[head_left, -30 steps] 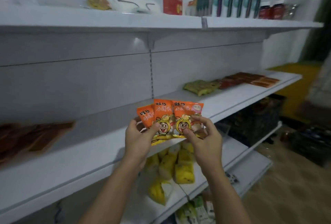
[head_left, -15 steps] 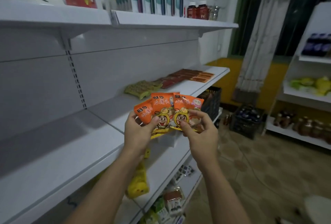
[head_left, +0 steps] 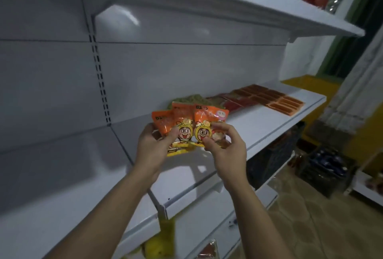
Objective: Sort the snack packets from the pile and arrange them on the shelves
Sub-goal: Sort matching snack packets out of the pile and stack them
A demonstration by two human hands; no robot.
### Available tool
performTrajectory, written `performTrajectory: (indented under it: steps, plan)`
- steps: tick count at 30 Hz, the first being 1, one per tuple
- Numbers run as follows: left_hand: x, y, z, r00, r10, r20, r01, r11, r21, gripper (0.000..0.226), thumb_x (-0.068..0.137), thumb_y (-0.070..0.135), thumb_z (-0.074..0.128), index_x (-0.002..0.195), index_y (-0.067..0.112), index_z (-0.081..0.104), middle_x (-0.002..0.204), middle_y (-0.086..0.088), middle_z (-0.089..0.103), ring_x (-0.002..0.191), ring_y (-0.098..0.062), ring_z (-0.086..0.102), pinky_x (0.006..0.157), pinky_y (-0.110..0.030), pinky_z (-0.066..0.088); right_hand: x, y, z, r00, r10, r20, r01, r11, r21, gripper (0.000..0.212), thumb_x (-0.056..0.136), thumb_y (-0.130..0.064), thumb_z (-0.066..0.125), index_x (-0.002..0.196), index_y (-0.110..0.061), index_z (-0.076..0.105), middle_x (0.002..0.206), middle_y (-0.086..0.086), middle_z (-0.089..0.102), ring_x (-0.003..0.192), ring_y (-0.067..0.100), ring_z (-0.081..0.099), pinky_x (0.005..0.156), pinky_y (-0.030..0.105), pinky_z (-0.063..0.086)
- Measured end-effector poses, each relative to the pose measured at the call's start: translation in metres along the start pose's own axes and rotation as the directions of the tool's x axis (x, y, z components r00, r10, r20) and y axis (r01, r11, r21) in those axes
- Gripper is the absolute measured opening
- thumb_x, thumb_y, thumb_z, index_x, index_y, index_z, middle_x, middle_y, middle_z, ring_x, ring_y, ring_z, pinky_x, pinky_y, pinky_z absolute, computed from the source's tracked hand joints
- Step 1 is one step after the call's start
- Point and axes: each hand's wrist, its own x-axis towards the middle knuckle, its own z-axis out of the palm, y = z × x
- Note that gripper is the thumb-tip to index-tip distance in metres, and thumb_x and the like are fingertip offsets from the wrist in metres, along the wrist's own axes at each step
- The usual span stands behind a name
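Above the middle shelf (head_left: pixel 263 128), left hand (head_left: pixel 153 146) and right hand (head_left: pixel 226 148) pinch orange packets (head_left: pixel 186 117); these half-hide what seem green packets (head_left: pixel 190 100).

The left hand (head_left: pixel 153 144) and the right hand (head_left: pixel 224 146) pinch three orange snack packets (head_left: pixel 186 119), spread like a fan, above the white shelf (head_left: pixel 259 130). Farther along it lie green packets (head_left: pixel 192 99), red packets (head_left: pixel 238 101) and brown packets (head_left: pixel 275 99).

White shelf (head_left: pixel 238 134) with flat snack packets (head_left: pixel 267 99)
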Motion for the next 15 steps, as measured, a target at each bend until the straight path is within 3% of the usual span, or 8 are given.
performTrajectory:
  steps: [2, 6, 10, 15]
  plan:
    - [0.014, 0.002, -0.008, 0.998, 0.022, -0.063, -0.019, 0.999, 0.040, 0.030, 0.087, 0.031, 0.073, 0.110, 0.013, 0.064, 0.101, 0.000, 0.073, 0.092, -0.015, 0.070, 0.072, -0.024, 0.051, 0.016, 0.008, 0.020, 0.999, -0.014, 0.042, 0.015, 1.000, -0.026, 0.035, 0.081, -0.018, 0.077, 0.099, -0.044, 0.065, 0.103, 0.003, 0.068, 0.091, 0.029, 0.067, 0.078, 0.050, 0.057]
    - [0.034, 0.001, -0.029, 0.980, -0.009, -0.197, 0.028, 0.995, 0.095, 0.037, 0.091, 0.051, 0.061, 0.105, 0.017, 0.067, 0.098, 0.001, 0.075, 0.089, -0.017, 0.072, 0.084, -0.039, 0.057, 0.040, 0.013, 0.056, 0.986, -0.049, 0.160, 0.061, 0.996, -0.068, 0.029, 0.080, -0.021, 0.074, 0.097, -0.041, 0.064, 0.092, -0.003, 0.065, 0.081, 0.030, 0.065, 0.073, 0.042, 0.055]
    - [0.052, -0.001, -0.049, 0.958, -0.066, -0.280, 0.079, 0.996, 0.034, 0.029, 0.098, 0.036, 0.056, 0.099, 0.013, 0.073, 0.092, -0.005, 0.077, 0.083, -0.025, 0.075, 0.076, -0.042, 0.060, 0.065, 0.013, 0.091, 0.942, -0.061, 0.331, 0.089, 0.994, -0.069, 0.041, 0.081, 0.002, 0.068, 0.091, -0.037, 0.059, 0.083, -0.001, 0.062, 0.075, 0.024, 0.064, 0.060, 0.022, 0.049]
    - [0.077, -0.006, -0.068, 0.965, -0.119, -0.234, 0.142, 0.987, 0.080, 0.027, 0.098, 0.027, 0.056, 0.102, 0.008, 0.076, 0.098, -0.015, 0.075, 0.087, -0.036, 0.073, 0.084, -0.055, 0.057, 0.108, 0.029, 0.128, 0.881, 0.055, 0.469, 0.071, 0.966, -0.247, 0.033, 0.081, 0.000, 0.069, 0.091, -0.031, 0.060, 0.077, -0.009, 0.056, 0.078, 0.024, 0.062, 0.073, 0.043, 0.056]
